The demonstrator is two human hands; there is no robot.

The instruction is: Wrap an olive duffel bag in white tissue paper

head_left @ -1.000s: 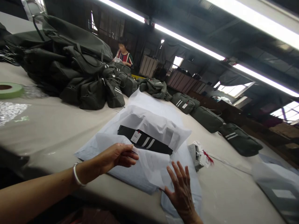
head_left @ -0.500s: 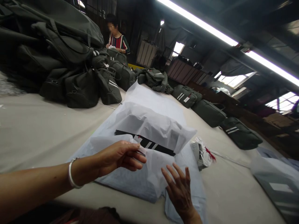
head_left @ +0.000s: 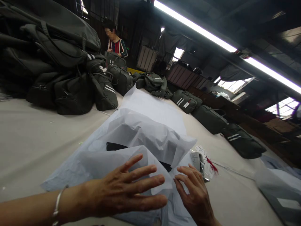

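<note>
My left hand (head_left: pixel 128 190) lies flat with its fingers spread on the near flap of white tissue paper (head_left: pixel 141 131), pressing it down. A black folded item (head_left: pixel 114 146) is wrapped in that paper; only a thin dark strip of it shows between the two flaps. My right hand (head_left: pixel 195 194) rests with bent fingers on the paper's right side, touching it, and holds nothing. A silver bracelet circles my left wrist.
A heap of dark green bags (head_left: pixel 58 69) fills the back left of the beige table (head_left: pixel 35 141). More bags (head_left: pixel 209 116) lie in a row along the right edge. A bundle of white tags with a red tassel (head_left: pixel 204 161) sits beside the paper. A person (head_left: pixel 115 42) works at the far end.
My left hand let go of the pinched flap and laid it flat over the black item, hiding its stripes and tag. My right hand moved in onto the paper.
</note>
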